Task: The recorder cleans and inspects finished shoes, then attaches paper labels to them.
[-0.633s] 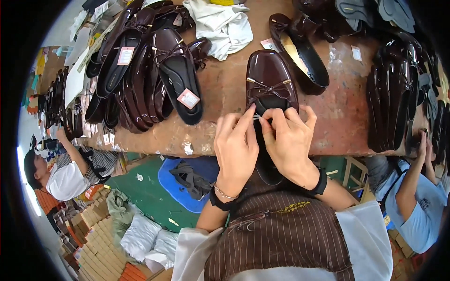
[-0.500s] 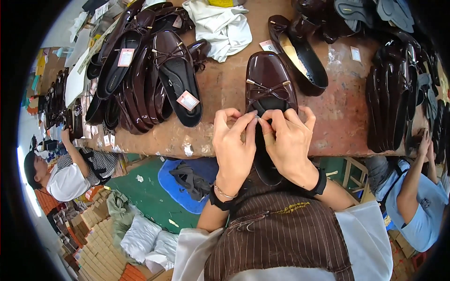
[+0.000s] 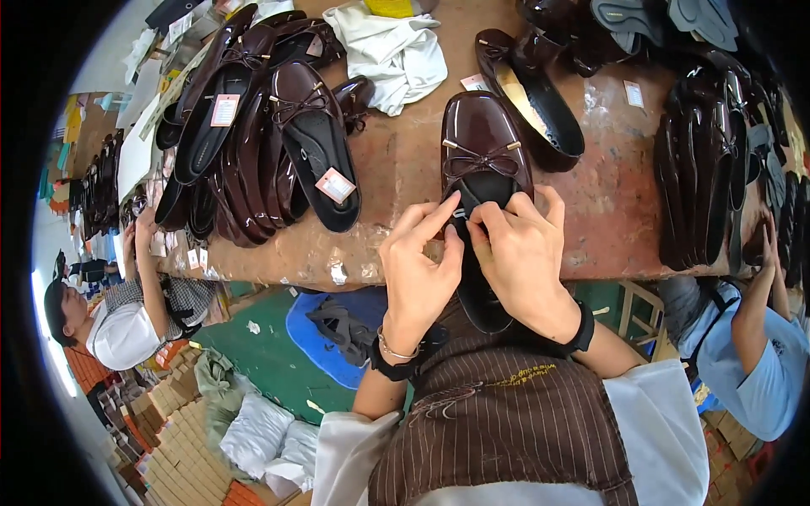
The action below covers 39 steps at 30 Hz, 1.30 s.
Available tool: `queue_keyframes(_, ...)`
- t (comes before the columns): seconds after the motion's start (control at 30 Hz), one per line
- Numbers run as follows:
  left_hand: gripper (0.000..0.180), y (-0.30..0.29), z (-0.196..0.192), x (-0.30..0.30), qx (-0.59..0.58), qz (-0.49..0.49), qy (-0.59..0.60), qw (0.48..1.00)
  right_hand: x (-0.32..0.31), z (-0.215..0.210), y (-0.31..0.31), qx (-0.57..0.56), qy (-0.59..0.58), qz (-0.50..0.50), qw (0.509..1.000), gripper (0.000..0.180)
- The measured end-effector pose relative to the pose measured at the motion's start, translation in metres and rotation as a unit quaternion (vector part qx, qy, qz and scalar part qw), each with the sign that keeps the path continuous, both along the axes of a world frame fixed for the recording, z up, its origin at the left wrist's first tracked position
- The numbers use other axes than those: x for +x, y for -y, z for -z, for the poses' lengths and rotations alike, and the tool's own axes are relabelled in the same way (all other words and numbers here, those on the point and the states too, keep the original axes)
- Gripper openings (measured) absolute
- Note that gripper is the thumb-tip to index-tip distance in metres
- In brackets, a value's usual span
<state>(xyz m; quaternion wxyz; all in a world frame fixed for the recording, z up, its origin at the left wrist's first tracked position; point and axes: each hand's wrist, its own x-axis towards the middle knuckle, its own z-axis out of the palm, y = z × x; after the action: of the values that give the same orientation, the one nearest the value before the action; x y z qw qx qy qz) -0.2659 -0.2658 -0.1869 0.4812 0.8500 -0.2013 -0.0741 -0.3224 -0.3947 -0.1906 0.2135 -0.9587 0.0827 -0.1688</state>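
Shoe [image 3: 483, 126] juts past table [image 3: 612, 219] edge, open room rightward, left fingers [image 3: 440, 215] narrowly parted, right fingers [image 3: 496, 223] unclear.

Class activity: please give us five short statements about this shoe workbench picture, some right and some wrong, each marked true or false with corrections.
1. The left hand and right hand are both at the same burgundy shoe. True.
2. That shoe has no bow. False: a thin bow crosses its upper.
3. A tag lies inside a shoe to the left of the hands. True.
4. The white cloth is on the floor. False: the white cloth lies on the table.
5. Grey insoles show at the upper right. True.
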Motion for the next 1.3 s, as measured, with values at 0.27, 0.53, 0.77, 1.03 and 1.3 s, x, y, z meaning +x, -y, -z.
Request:
queue_keyframes(0.27,0.038,0.000,0.003,-0.002,-0.010,0.000,0.056,0.998,0.007,-0.003,-0.003,-0.001,0.008,0.005,1.000,0.007)
queue_keyframes(0.53,0.019,0.001,0.008,0.003,0.031,-0.025,0.112,0.993,0.007,0.000,-0.004,0.061,0.012,0.005,0.998,0.007)
queue_keyframes(0.77,0.008,0.003,0.006,-0.001,0.016,-0.029,0.139,0.990,-0.002,-0.011,0.004,0.066,0.039,-0.020,0.997,0.012)
queue_keyframes(1.03,0.003,0.012,0.010,-0.007,-0.253,-0.047,0.018,0.966,-0.020,-0.046,0.058,0.456,-0.101,-0.095,0.879,0.003)
queue_keyframes(1.3,0.016,-0.001,-0.008,-0.002,-0.268,-0.010,-0.201,0.942,-0.004,-0.056,0.047,0.335,-0.067,-0.066,0.938,0.009)
